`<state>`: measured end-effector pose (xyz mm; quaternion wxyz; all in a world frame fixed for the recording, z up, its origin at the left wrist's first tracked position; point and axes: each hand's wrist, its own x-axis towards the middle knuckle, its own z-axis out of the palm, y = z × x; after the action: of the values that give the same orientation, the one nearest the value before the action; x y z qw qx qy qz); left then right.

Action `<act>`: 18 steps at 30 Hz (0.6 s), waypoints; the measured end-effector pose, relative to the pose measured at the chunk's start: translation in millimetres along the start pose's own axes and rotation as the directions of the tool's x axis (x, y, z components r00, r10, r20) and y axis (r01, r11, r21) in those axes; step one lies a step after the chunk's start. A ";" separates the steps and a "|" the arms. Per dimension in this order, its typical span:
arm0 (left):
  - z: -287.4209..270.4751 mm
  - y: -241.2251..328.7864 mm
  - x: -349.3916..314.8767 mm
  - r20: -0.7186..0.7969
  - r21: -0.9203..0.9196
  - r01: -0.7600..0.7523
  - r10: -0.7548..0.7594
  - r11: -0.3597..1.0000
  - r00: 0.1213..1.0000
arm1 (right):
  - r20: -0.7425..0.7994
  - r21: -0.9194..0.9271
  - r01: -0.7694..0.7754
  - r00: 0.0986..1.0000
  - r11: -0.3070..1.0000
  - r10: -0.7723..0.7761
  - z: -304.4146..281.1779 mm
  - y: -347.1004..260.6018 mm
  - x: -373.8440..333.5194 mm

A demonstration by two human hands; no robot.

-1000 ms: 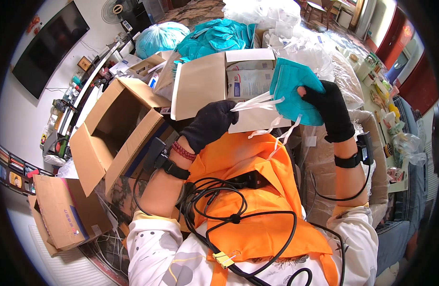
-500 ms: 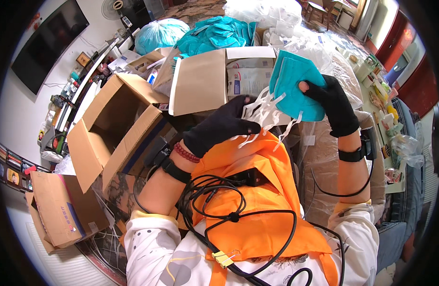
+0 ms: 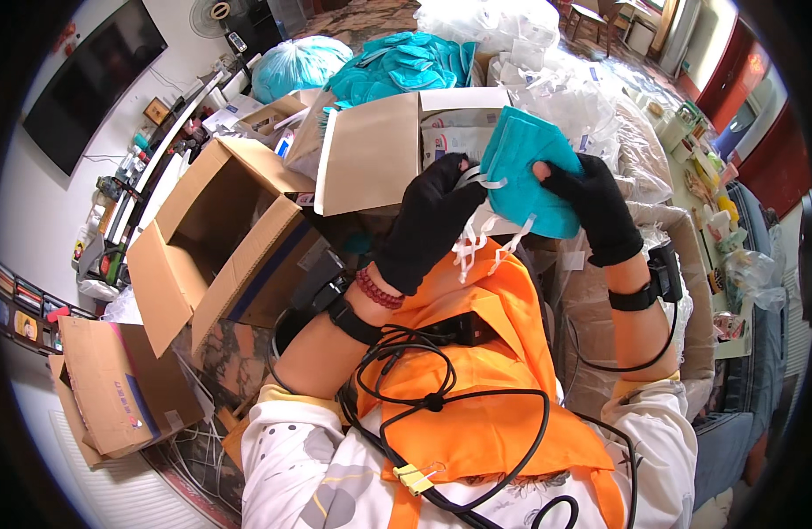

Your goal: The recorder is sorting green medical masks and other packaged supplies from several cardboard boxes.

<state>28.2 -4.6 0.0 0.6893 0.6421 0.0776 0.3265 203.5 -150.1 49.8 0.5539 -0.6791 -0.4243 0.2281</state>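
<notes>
My right hand [image 3: 603, 212], in a black fingerless glove, grips a small stack of teal folded face masks [image 3: 531, 172], with the thumb pressed on the front face. From the stack's left edge hang white ear loops [image 3: 470, 247]. My left hand [image 3: 431, 225], gloved the same way, is closed on some of the loops at the upper left edge, its fingertips drawn together. Behind the masks stands a carton [image 3: 371, 154] with its flap raised and white printed packets [image 3: 459, 141] inside.
A heap of teal masks [image 3: 402, 69] lies beyond the carton, next to a tied bluish bag [image 3: 298, 66]. Open brown boxes [image 3: 163, 278] stand at left. A plastic-lined box [image 3: 591, 331] is at right. Black cables [image 3: 432, 402] cross my orange apron [image 3: 494, 423].
My left hand has turned upward and closed on loops near the masks' edge, where it was spread beneath them before. My right hand and the masks have moved slightly left and down.
</notes>
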 end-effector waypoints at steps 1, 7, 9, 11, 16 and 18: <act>-1.6 -1.9 1.3 -0.001 0.001 -0.001 0.001 1.000 1.000 | 0.009 0.037 -0.007 1.000 0.999 0.007 4.2 0.0 -1.2; -9.3 -20.4 4.0 0.045 0.411 0.153 -0.188 0.899 0.981 | -0.027 -0.286 0.171 0.982 0.943 -0.186 15.8 -19.7 -10.6; -15.4 -22.4 2.6 -0.007 0.571 0.131 -0.155 0.810 0.988 | -0.091 -0.281 0.151 0.979 0.948 -0.183 1.4 -21.8 -9.1; -25.3 -17.7 -0.5 -0.054 0.712 0.115 -0.109 0.692 0.993 | -0.202 -0.143 0.116 0.969 0.983 -0.143 -10.4 -37.7 -11.9; -59.6 -22.9 -9.5 -0.023 0.523 0.127 -0.135 0.843 0.991 | -0.218 -0.277 0.158 0.950 0.948 -0.222 -32.6 -47.1 -12.7; -65.8 -11.6 -13.1 -0.006 0.736 -0.027 0.046 0.676 0.999 | -0.199 -0.319 0.132 0.959 0.939 -0.202 -48.1 -41.0 -8.2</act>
<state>-12.5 43.5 -25.7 0.3656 0.8623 0.1978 0.2892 223.4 -182.7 100.9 0.5062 -0.7387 -0.4438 0.0326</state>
